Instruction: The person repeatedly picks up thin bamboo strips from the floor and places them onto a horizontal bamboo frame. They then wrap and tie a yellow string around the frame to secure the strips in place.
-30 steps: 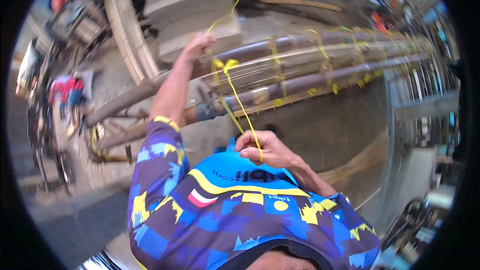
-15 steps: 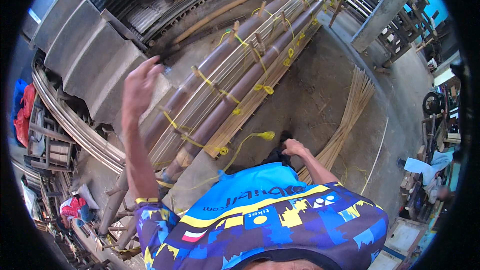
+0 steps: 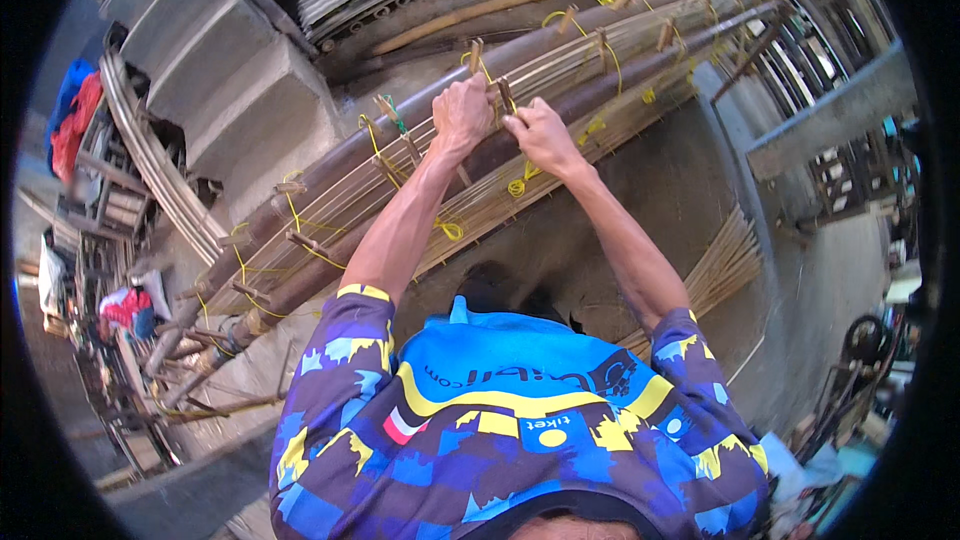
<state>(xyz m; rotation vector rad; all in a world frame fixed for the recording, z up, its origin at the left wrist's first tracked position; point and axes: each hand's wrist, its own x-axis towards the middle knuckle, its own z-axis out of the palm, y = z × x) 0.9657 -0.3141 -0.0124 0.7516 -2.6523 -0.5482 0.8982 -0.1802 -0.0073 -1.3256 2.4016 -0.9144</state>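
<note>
Two thick dark poles run diagonally away to the upper right, with long thin pale strips lying lengthwise between them. Wooden pegs and yellow cord are spaced along the poles. My left hand is closed over the strips by the far pole, just below an upright peg; what its fingers grip is hidden. Close beside it, my right hand is closed, thumb and fingers at the lower end of a short dark wooden peg.
Concrete steps rise at the left, beside a bundle of bent pale strips. On the floor to the right lies a fanned bundle of strips. A bamboo pole rests beyond the frame. A concrete beam crosses the upper right.
My left hand, raised and apart from the poles before, has come down onto the strips. My right hand has moved from beside my body up to the peg. The view has shifted.
</note>
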